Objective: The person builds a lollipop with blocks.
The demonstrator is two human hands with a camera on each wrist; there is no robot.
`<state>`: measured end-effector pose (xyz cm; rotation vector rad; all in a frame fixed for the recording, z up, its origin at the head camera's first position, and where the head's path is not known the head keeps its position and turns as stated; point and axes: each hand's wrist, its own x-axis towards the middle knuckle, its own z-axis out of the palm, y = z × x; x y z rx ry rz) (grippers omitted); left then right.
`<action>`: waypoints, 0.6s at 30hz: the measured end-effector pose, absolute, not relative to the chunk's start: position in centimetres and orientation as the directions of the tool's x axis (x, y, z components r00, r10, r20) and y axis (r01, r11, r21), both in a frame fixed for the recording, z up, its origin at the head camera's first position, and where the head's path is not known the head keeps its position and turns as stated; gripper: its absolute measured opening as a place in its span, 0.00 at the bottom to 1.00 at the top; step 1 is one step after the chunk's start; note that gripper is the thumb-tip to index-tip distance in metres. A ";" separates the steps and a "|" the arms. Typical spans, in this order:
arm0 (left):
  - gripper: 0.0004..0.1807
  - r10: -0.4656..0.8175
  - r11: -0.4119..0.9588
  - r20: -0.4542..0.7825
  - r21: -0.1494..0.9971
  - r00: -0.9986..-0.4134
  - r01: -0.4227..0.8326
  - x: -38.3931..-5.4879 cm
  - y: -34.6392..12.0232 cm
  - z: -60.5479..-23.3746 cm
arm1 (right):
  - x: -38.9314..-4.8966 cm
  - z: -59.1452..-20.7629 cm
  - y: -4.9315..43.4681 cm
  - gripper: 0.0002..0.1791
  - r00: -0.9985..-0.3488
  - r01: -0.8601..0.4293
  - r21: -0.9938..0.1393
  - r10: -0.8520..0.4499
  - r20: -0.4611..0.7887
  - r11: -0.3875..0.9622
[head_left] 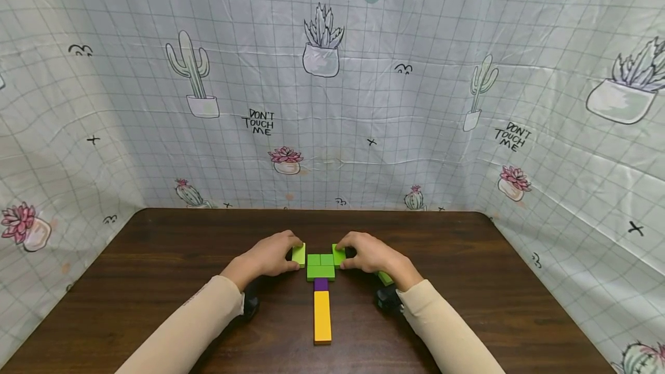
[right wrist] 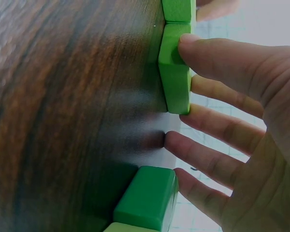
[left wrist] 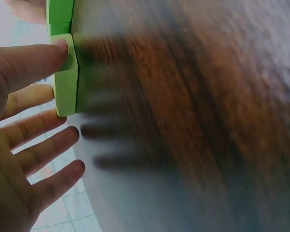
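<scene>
In the head view, my left hand (head_left: 270, 254) pinches a light green block (head_left: 298, 255) between thumb and fingers. This block lies just left of a group of green blocks (head_left: 320, 267), with a thin gap between in that view. On the other side, my right hand (head_left: 369, 253) pinches another green block (head_left: 338, 256) against the group's right edge. Both wrist views show a thumb on the near face of the held block, its other fingers spread. A purple block (head_left: 321, 284) sits below the group, and a long yellow-orange block (head_left: 322, 316) continues downward from it.
Beside the right little finger lies a dark green block (right wrist: 147, 195), with a light green block (right wrist: 130, 227) next to it. Everything stands on a dark wooden table (head_left: 171, 253). A printed cloth (head_left: 332, 103) hangs behind and along both sides.
</scene>
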<state>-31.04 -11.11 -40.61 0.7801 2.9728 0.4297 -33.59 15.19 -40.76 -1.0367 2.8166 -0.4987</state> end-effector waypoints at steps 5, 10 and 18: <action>0.26 0.492 0.833 0.031 0.272 -0.870 0.481 -31.0 -11.0 -40.5 | -33.5 -40.6 15.1 0.22 -0.766 -0.610 -0.334 -0.643 0.016 0.719; 0.26 0.501 0.828 0.025 0.277 -0.865 0.488 -30.8 -11.0 -40.4 | -33.5 -40.6 15.1 0.22 -0.768 -0.605 -0.338 -0.640 0.007 0.722; 0.27 0.497 0.830 0.023 0.278 -0.867 0.483 -30.8 -10.9 -40.5 | -33.4 -40.6 15.1 0.22 -0.772 -0.599 -0.340 -0.636 0.005 0.725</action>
